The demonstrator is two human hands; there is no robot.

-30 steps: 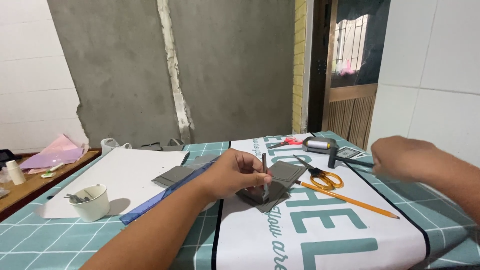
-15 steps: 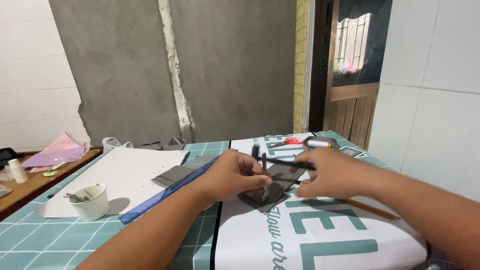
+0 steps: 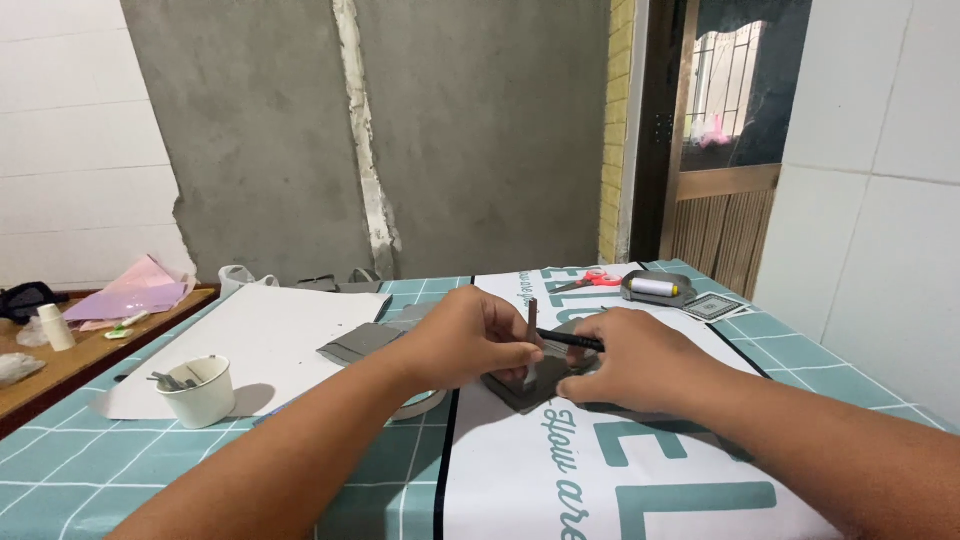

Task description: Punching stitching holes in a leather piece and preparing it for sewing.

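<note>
My left hand (image 3: 470, 338) pinches a thin dark strip (image 3: 531, 318) and stands it upright on a dark grey card piece (image 3: 520, 388) on the table. My right hand (image 3: 635, 362) holds a black pen (image 3: 570, 341) whose tip points left at the strip, with the fingers resting on the grey piece. Both hands are close together over the white banner (image 3: 540, 470) with teal lettering. A roll of tape (image 3: 420, 405) peeks out under my left wrist.
A white paper cup (image 3: 198, 392) with small tools stands at the left beside a white sheet (image 3: 250, 340). More grey card pieces (image 3: 360, 342) lie behind my left hand. Red-handled scissors (image 3: 590, 281), a container with a thread spool (image 3: 656, 288) and a small patterned card (image 3: 712, 308) lie farther back.
My right hand came in from the far right with a black pen and now rests beside my left hand at the upright strip. The view has shifted.
</note>
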